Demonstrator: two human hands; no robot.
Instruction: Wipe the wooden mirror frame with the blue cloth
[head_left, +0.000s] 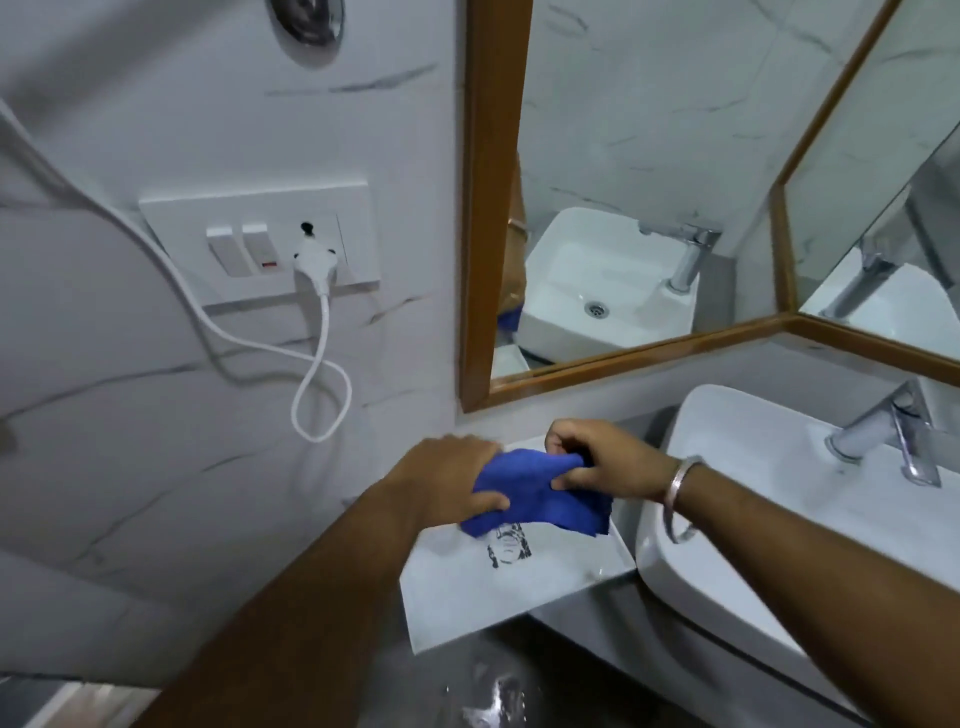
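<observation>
A blue cloth (535, 493) is bunched between both hands just below the mirror's lower left corner. My left hand (452, 480) grips its left end from above, and my right hand (602, 462), with a metal bangle on the wrist, pinches its right end. The wooden mirror frame (485, 208) runs up the wall above the hands and along the mirror's bottom edge. Neither the cloth nor the hands touch the frame.
A white tile shelf (498, 592) with a black print lies under the hands. A white washbasin (737, 499) with a chrome tap (883, 431) sits to the right. On the left wall hang a switch plate (260, 244), a white plug and a looping cable (317, 384).
</observation>
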